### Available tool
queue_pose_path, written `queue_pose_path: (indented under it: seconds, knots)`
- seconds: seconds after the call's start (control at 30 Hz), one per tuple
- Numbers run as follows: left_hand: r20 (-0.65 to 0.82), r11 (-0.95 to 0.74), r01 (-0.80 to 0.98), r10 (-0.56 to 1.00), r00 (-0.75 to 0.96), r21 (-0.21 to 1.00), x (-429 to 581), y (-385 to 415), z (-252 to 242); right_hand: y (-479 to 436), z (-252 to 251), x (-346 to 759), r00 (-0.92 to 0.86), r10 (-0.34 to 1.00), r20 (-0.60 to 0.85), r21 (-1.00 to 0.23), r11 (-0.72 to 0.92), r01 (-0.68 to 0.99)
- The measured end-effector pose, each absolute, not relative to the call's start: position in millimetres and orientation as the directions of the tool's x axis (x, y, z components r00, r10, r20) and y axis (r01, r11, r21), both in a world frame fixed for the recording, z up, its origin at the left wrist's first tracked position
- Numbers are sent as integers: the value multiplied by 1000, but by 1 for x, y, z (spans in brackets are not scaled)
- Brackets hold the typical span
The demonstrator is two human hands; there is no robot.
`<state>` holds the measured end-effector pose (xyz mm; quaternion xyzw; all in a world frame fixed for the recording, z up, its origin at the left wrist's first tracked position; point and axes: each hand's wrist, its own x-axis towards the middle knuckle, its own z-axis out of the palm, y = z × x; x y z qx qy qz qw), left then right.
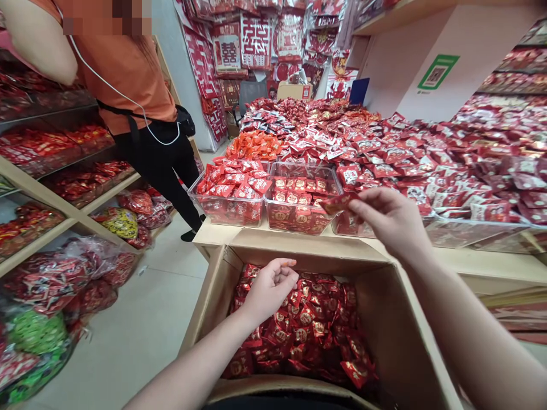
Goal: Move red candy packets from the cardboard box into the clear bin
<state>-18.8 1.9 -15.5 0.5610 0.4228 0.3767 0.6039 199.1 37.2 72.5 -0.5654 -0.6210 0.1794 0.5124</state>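
Note:
A red candy packet is pinched in my right hand, held at the right front corner of a clear plastic bin. That bin holds rows of red packets with gold round prints. My left hand hovers over an open cardboard box, its fingers curled with the thumb near the fingertips; whether anything is in them I cannot make out. Many shiny red and gold candy packets lie loose in the box below it. Left of the bin stands another clear bin heaped with red packets.
A wooden display table carries several more bins with piles of wrapped candies. A person in an orange shirt stands at the left, beside shelves. Stuffed plastic bags lie on the floor. A pillar bears a QR sign.

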Motion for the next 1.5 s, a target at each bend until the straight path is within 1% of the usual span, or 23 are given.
queue_pose_path:
  seconds: [0.07, 0.1, 0.17, 0.23, 0.3, 0.37, 0.43, 0.47, 0.5, 0.57, 0.63, 0.7, 0.8, 0.93, 1.0, 1.1, 1.17, 1.23, 1.3, 1.33, 1.4, 1.43, 1.5]
  knots:
    - [-96, 89, 34, 925, 367, 995, -20, 2, -16, 53, 86, 211, 160, 849, 504, -731, 321, 602]
    - [-93, 81, 49, 926, 365, 996, -20, 2, -17, 57, 90, 213, 145, 846, 513, -707, 321, 630]
    - [-81, 63, 62, 931, 355, 996, -21, 1, -17, 55, 91, 210, 102, 876, 472, -707, 307, 637]
    - [-73, 71, 20, 922, 380, 997, -21, 0, -16, 39, 84, 197, 13, 935, 355, -752, 278, 597]
    - [-76, 117, -62, 884, 461, 991, -21, -2, -14, 18, 70, 180, -135, 976, 171, -815, 217, 537]
    - [-111, 196, -87, 808, 578, 977, -19, -4, -13, -1, 49, 166, -280, 960, -6, -876, 130, 465]
    - [-159, 235, -42, 767, 621, 971, -18, -5, -13, -10, 22, 158, -333, 935, -125, -918, 19, 396]
    - [-182, 231, -4, 777, 603, 973, -17, -5, -14, -10, 6, 157, -319, 932, -173, -914, -31, 404]
    - [-197, 216, 34, 803, 563, 976, -18, -4, -15, -8, -10, 157, -287, 932, -220, -881, -64, 469]
    - [-212, 184, 105, 863, 459, 977, -19, -1, -18, -4, -44, 156, -214, 931, -295, -724, -71, 686]
    - [-238, 191, 153, 884, 402, 970, -21, 1, -22, -2, -75, 151, -184, 930, -319, -542, -20, 840]
    - [-268, 219, 166, 880, 391, 962, -22, 2, -24, -8, -99, 140, -200, 922, -332, -468, 23, 883]
    - [-275, 227, 165, 878, 392, 960, -21, 1, -25, -25, -120, 123, -239, 893, -382, -426, 59, 903]
    - [-254, 206, 160, 880, 402, 965, -21, -1, -25, -40, -125, 113, -282, 860, -426, -413, 92, 906]
    - [-234, 143, 246, 890, 392, 959, -22, -1, -27, -39, -119, 114, -302, 860, -412, -431, 108, 896]
    - [-134, -36, 422, 921, 367, 906, -26, -1, -30, -30, -99, 119, -335, 871, -360, -469, 142, 872]
    - [-85, -129, 490, 916, 391, 862, -29, 0, -30, -24, -80, 123, -364, 891, -270, -553, 166, 816]
    - [-96, -149, 507, 900, 425, 849, -31, 1, -27, -20, -60, 128, -346, 924, -164, -700, 138, 701]
    - [-143, -91, 462, 883, 447, 882, -31, 2, -22, -20, -43, 135, -274, 954, -120, -867, 34, 498]
    - [-164, -42, 411, 877, 452, 910, -30, 3, -19, -20, -36, 139, -236, 962, -138, -925, -40, 378]
    - [-168, 43, 279, 880, 443, 959, -27, 5, -13, -21, -25, 146, -171, 967, -190, -976, -167, 140]
    - [-148, 63, 209, 893, 424, 976, -26, 5, -11, -22, -22, 149, -140, 968, -206, -978, -203, 41]
    - [-108, 69, 122, 929, 355, 990, -23, 6, -8, -22, -17, 153, -86, 972, -220, -969, -228, -98]
